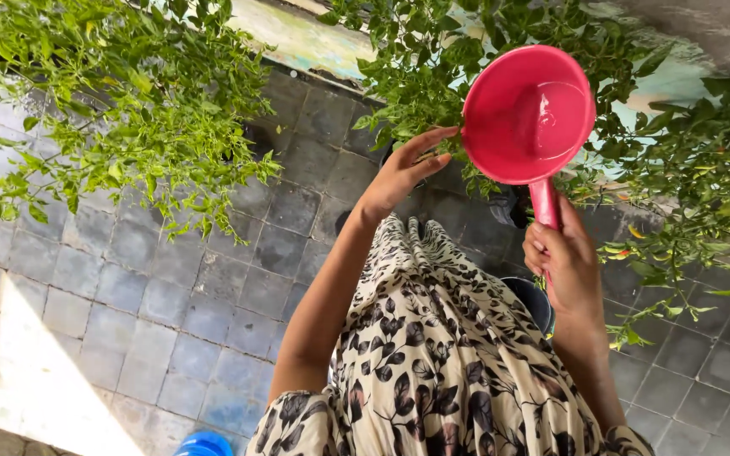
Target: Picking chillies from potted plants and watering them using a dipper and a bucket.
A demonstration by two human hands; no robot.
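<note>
Dipper (pixel 527 114): pink plastic, round bowl with a straight handle, held up in front of you at the upper right of the head view. Its open side faces you, and a shallow film of water glistens inside the bowl. The handle runs down from the bowl into your right hand (pixel 566 268).

Your right hand is closed firmly around the lower end of the handle, fingers wrapped, thumb side toward the bowl. The bowl stands clear above the fist.

Your left hand (pixel 400 171) is raised just beside the left rim of the dipper. Its fingers are spread and loosely extended, holding nothing. The fingertips lie among the leaves of the chilli plant (pixel 433 67) behind the dipper; whether they touch the rim itself cannot be told.

That plant fills the upper right, with thin green stems and a few small reddish and yellow pods (pixel 627 252) low on the right side. A second leafy plant (pixel 103 93) spreads across the upper left, well apart from both hands.

Below your arms hangs your cream dress with a dark leaf print (pixel 433 355). A dark pot rim (pixel 538 300) shows just beside your right wrist. Grey paving tiles (pixel 128 287) cover the ground, sunlit at the lower left, and a blue object (pixel 204 443) sits at the bottom edge.
</note>
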